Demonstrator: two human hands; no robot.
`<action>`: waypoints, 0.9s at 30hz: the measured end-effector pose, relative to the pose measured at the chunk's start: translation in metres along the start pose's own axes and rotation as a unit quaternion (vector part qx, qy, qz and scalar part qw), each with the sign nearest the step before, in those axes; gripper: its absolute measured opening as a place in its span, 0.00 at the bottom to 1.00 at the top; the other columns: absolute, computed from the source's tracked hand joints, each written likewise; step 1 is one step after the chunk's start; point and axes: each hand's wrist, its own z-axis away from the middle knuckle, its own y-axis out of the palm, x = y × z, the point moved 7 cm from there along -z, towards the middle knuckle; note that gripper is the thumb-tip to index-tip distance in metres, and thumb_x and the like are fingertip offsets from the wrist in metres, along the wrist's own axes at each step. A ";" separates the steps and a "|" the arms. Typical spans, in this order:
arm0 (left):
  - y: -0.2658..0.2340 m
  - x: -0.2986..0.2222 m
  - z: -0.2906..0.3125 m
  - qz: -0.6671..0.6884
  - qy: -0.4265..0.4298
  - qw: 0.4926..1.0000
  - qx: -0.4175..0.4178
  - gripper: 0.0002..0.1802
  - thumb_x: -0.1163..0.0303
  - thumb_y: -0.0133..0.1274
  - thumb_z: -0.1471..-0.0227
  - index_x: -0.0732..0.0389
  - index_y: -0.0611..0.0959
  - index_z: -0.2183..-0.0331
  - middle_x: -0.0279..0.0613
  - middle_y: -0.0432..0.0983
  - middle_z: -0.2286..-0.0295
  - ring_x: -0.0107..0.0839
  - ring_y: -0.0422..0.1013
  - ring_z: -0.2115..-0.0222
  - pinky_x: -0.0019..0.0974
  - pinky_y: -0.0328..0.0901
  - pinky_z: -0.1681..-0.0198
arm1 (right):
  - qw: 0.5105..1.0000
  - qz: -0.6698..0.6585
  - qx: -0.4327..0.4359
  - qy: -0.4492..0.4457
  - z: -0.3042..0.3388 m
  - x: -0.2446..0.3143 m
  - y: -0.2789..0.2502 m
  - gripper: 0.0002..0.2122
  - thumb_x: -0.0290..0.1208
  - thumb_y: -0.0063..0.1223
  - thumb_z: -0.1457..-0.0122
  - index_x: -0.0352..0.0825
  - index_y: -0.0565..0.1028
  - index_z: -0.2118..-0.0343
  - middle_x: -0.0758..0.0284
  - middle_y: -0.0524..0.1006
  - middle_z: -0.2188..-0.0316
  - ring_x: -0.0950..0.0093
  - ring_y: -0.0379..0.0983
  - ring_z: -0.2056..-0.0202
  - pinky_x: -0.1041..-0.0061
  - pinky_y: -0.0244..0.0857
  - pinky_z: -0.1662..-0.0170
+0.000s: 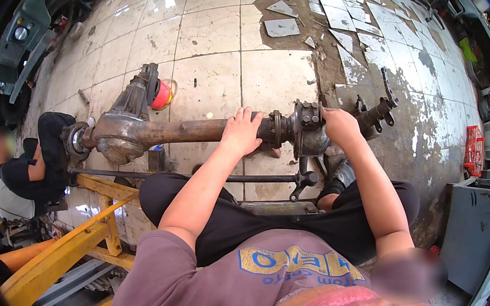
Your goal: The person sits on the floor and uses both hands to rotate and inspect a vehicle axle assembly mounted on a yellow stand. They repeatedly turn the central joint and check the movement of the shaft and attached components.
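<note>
A greasy vehicle axle housing (185, 132) lies across in front of me, its bulging differential section (121, 131) toward the left. My left hand (244, 134) rests on top of the tube with its fingers outstretched and slightly apart, just left of a flange. Farther right, my right hand (341, 125) is closed against the bolted steering knuckle (309, 122) at the axle's end, with most of its fingertips hidden. A dark steering rod (260, 179) with a jointed end runs below the axle, close to my legs.
A red and yellow round item (161, 95) sits behind the differential. A yellow metal frame (64, 264) stands at the lower left. Another person (23, 172) sits by the axle's left end. Broken tiles (282, 26) lie at the back right, and a grey cabinet (474, 229) stands at the right.
</note>
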 end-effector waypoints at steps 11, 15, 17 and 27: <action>0.004 0.001 0.000 -0.004 0.004 1.000 -0.028 0.50 0.50 0.68 0.45 0.52 0.64 0.28 0.53 0.61 0.34 0.51 0.57 0.30 0.53 0.63 0.33 | 1.000 -0.018 0.001 0.008 -0.004 -0.006 0.004 0.12 0.25 0.47 0.37 0.33 0.83 0.58 0.59 0.85 0.56 0.56 0.83 0.53 0.56 0.78 0.51; 0.001 0.001 0.000 0.000 0.004 1.000 -0.020 0.50 0.50 0.68 0.45 0.52 0.64 0.28 0.54 0.61 0.34 0.51 0.56 0.30 0.54 0.62 0.33 | 1.000 0.028 0.012 -0.002 0.000 0.008 -0.003 0.11 0.24 0.47 0.37 0.34 0.83 0.59 0.60 0.85 0.54 0.57 0.83 0.52 0.56 0.78 0.51; 0.001 0.001 -0.001 -0.001 0.006 1.000 -0.028 0.50 0.50 0.68 0.45 0.52 0.64 0.28 0.54 0.61 0.34 0.51 0.56 0.30 0.54 0.62 0.33 | 1.000 0.005 -0.027 -0.006 0.002 0.000 0.002 0.11 0.24 0.47 0.37 0.34 0.83 0.59 0.60 0.85 0.54 0.57 0.83 0.53 0.56 0.78 0.51; 0.002 0.003 0.000 -0.002 0.004 1.000 -0.023 0.50 0.51 0.68 0.45 0.52 0.64 0.28 0.54 0.60 0.33 0.51 0.57 0.30 0.54 0.63 0.34 | 0.997 0.042 0.066 0.022 -0.005 -0.004 0.003 0.12 0.25 0.47 0.36 0.33 0.83 0.57 0.58 0.85 0.55 0.56 0.83 0.54 0.55 0.78 0.52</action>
